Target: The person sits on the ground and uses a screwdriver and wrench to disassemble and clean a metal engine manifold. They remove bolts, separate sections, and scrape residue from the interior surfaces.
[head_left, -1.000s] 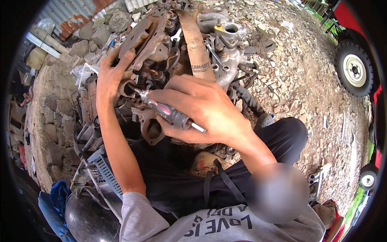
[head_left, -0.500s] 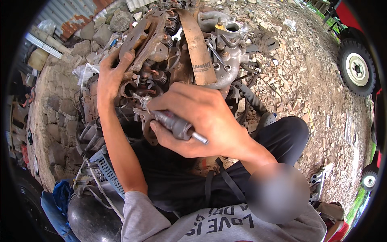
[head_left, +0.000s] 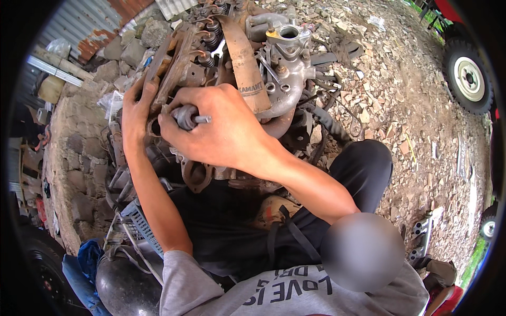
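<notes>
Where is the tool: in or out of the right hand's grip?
In: the right hand curls around the tool, whose metal rod sticks out.

Right grip (head_left: 216,124) curled beside left grip (head_left: 135,111)

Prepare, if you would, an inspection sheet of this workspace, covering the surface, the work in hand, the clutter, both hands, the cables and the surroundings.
Surface: uneven ground, strewn with stones.
Work in hand: rusty flanged part; silvery casting; dark-handled tool, its working end hidden.
Clutter: open-ended wrench and brown strip among the parts.
Left hand: touches the flanged part's lower end; grip partly hidden.
Right hand: closed around the tool's handle.
Cables: dark hose-like piece right of the casting.
Surroundings: rusted corrugated sheet, cream-rimmed wheel.
</notes>
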`<act>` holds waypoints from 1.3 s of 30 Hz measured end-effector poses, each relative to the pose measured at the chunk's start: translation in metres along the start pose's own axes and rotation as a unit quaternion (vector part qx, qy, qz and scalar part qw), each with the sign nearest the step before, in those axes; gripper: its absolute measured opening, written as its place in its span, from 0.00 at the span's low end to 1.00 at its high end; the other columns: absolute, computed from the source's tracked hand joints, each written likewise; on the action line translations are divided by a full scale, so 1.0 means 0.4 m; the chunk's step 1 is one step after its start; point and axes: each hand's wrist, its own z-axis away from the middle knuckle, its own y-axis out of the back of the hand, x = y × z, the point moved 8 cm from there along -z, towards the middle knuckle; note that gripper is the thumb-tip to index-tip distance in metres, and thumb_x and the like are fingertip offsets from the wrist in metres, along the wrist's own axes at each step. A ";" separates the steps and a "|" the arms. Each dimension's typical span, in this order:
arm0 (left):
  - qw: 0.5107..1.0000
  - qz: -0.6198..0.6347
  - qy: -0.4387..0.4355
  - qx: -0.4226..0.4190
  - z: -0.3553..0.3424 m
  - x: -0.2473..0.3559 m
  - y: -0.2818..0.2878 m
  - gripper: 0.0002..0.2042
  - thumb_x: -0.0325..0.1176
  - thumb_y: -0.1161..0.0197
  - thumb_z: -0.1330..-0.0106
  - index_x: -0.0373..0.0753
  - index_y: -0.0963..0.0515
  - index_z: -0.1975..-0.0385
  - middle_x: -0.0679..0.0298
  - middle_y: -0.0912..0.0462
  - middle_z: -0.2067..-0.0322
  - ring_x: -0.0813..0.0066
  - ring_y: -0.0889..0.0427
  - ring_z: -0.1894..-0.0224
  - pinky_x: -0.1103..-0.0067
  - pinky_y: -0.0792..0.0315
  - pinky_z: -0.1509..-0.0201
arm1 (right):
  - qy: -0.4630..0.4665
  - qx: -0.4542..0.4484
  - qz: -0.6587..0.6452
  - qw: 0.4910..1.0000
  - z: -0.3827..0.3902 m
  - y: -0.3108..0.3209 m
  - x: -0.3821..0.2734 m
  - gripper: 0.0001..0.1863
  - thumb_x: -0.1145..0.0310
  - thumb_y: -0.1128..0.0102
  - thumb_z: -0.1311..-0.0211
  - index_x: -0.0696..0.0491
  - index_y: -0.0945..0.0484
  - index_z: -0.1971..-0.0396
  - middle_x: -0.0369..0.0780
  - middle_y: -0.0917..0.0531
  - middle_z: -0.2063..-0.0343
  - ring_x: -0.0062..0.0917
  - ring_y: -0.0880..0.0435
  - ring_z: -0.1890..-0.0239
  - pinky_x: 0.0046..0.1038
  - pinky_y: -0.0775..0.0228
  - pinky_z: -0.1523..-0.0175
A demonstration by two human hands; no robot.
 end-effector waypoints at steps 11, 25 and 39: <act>0.999 0.017 -0.023 -0.014 0.012 0.004 0.001 0.30 0.52 0.38 0.32 0.29 0.24 0.44 0.57 0.16 0.56 0.74 0.19 0.58 0.77 0.25 0.53 | -0.060 0.005 -0.010 0.998 0.016 -0.005 -0.007 0.12 0.67 0.34 0.45 0.62 0.19 0.78 0.47 0.19 0.85 0.37 0.15 0.80 0.33 0.25 0.73; 1.000 -0.010 0.009 -0.009 0.017 0.039 -0.025 0.33 0.58 0.36 0.37 0.30 0.21 0.47 0.57 0.16 0.60 0.74 0.20 0.63 0.78 0.26 0.59 | -0.039 0.020 -0.005 0.999 0.016 -0.052 0.009 0.10 0.68 0.35 0.44 0.61 0.17 0.73 0.42 0.19 0.84 0.24 0.17 0.81 0.27 0.28 0.73; 0.998 -0.028 -0.012 -0.053 0.024 0.065 -0.025 0.35 0.63 0.34 0.41 0.32 0.18 0.52 0.61 0.16 0.71 0.77 0.19 0.71 0.78 0.25 0.63 | -0.013 -0.127 0.214 0.969 0.001 -0.019 -0.154 0.11 0.66 0.34 0.39 0.58 0.15 0.63 0.34 0.19 0.82 0.14 0.24 0.79 0.21 0.33 0.73</act>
